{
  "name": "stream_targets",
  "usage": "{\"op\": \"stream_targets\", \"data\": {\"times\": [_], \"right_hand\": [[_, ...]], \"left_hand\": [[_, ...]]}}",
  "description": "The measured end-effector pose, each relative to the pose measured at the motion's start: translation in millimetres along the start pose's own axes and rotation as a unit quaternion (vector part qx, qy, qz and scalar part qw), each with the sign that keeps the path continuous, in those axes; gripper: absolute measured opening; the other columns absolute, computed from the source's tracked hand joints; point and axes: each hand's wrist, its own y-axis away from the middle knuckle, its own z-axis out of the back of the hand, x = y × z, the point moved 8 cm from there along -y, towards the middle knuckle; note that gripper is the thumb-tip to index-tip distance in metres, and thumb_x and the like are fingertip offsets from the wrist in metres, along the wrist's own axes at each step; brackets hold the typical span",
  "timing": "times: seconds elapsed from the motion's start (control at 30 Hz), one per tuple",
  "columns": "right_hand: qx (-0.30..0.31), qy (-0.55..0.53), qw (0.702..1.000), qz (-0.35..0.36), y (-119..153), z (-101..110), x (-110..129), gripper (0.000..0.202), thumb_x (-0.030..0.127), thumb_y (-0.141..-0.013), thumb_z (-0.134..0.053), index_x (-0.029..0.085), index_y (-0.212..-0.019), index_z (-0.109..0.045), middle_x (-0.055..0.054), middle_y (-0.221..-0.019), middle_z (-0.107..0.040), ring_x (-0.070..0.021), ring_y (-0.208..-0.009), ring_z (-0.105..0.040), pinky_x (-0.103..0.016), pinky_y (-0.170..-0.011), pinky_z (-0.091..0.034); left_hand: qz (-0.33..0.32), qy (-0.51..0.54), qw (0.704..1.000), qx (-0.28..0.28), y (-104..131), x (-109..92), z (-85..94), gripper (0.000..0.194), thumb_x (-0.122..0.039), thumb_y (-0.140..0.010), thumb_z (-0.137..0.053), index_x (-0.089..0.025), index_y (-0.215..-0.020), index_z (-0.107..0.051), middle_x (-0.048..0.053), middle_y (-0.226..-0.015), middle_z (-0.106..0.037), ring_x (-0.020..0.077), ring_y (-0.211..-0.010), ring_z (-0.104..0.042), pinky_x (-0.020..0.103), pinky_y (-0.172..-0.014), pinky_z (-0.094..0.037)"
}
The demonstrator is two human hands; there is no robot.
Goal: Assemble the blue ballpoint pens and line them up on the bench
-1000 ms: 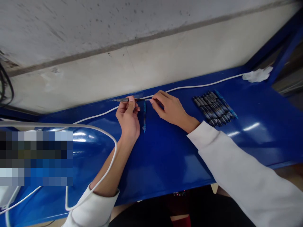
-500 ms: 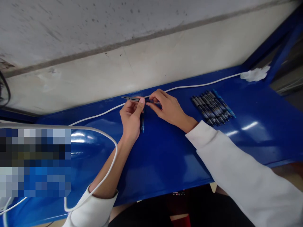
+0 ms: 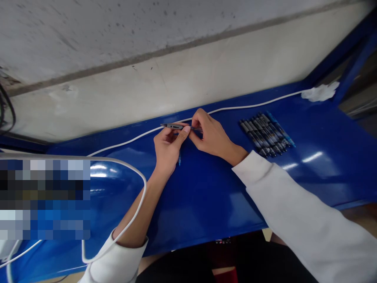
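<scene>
My left hand (image 3: 167, 147) is closed around the grey front part of a pen (image 3: 175, 126), whose tip points left. At the other end, the thumb and fingers of my right hand (image 3: 212, 135) pinch the pen's dark barrel. The two hands meet over the back half of the blue table. Part of a blue pen (image 3: 179, 158) shows on the table beside my left wrist, the rest hidden behind the hand. To the right of my right hand lies a row of several grey and black pens (image 3: 260, 135), with a light blue pen (image 3: 281, 129) at its right side.
A white cable (image 3: 253, 105) runs along the back of the blue table (image 3: 206, 196) to a crumpled white wrapping (image 3: 321, 93). Another white cable (image 3: 145, 184) loops over my left forearm. A pale wall (image 3: 176, 86) stands behind the table. The left corner is blurred out.
My left hand has moved slightly right, bringing the pen closer to my right hand. My right fingers have curled in on the pen's end. Less of the blue pen shows.
</scene>
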Motion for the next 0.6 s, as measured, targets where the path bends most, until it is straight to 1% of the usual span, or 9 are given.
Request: {"op": "stream_targets", "data": {"times": [0.13, 0.3, 0.4, 0.6], "right_hand": [[0.006, -0.005, 1.000, 0.005, 0.0, -1.9, -0.9, 0.014, 0.028, -0.104, -0.059, 0.026, -0.105, -0.045, -0.004, -0.102, -0.061, -0.0217, -0.084, -0.060, -0.037, -0.075, -0.049], [0.021, -0.006, 1.000, 0.001, 0.5, -4.2, -2.2, 0.012, 0.026, -0.105, -0.057, 0.026, -0.107, -0.046, -0.005, -0.105, -0.062, -0.0226, -0.088, -0.062, -0.037, -0.077, -0.048], [0.026, -0.004, 1.000, 0.002, 1.0, -4.0, -1.9, 0.011, 0.028, -0.106, -0.057, 0.026, -0.108, -0.047, -0.006, -0.107, -0.063, -0.0231, -0.089, -0.063, -0.037, -0.078, -0.049], [0.026, -0.016, 1.000, 0.003, 1.7, -3.7, -2.3, 0.014, 0.037, -0.109, -0.058, 0.026, -0.109, -0.050, -0.006, -0.108, -0.066, -0.0236, -0.089, -0.064, -0.037, -0.077, -0.049]], "left_hand": [[0.007, -0.007, 1.000, -0.009, 0.3, 0.2, 1.0, 0.022, -0.040, -0.086, -0.092, -0.025, -0.101, -0.085, 0.004, -0.100, -0.081, 0.0185, -0.090, -0.073, 0.033, -0.086, -0.058], [0.008, -0.005, 1.000, -0.017, 1.0, -0.2, 1.6, 0.021, -0.038, -0.086, -0.092, -0.024, -0.100, -0.086, 0.004, -0.098, -0.081, 0.0182, -0.089, -0.073, 0.033, -0.087, -0.058], [0.009, 0.004, 1.000, -0.017, 1.0, -1.0, 1.0, 0.020, -0.037, -0.086, -0.092, -0.024, -0.100, -0.086, 0.004, -0.098, -0.081, 0.0187, -0.091, -0.074, 0.033, -0.089, -0.058], [0.015, 0.004, 1.000, -0.020, 0.9, -1.3, 1.5, 0.022, -0.038, -0.085, -0.093, -0.024, -0.099, -0.086, 0.004, -0.098, -0.081, 0.0203, -0.093, -0.075, 0.034, -0.089, -0.059]]}}
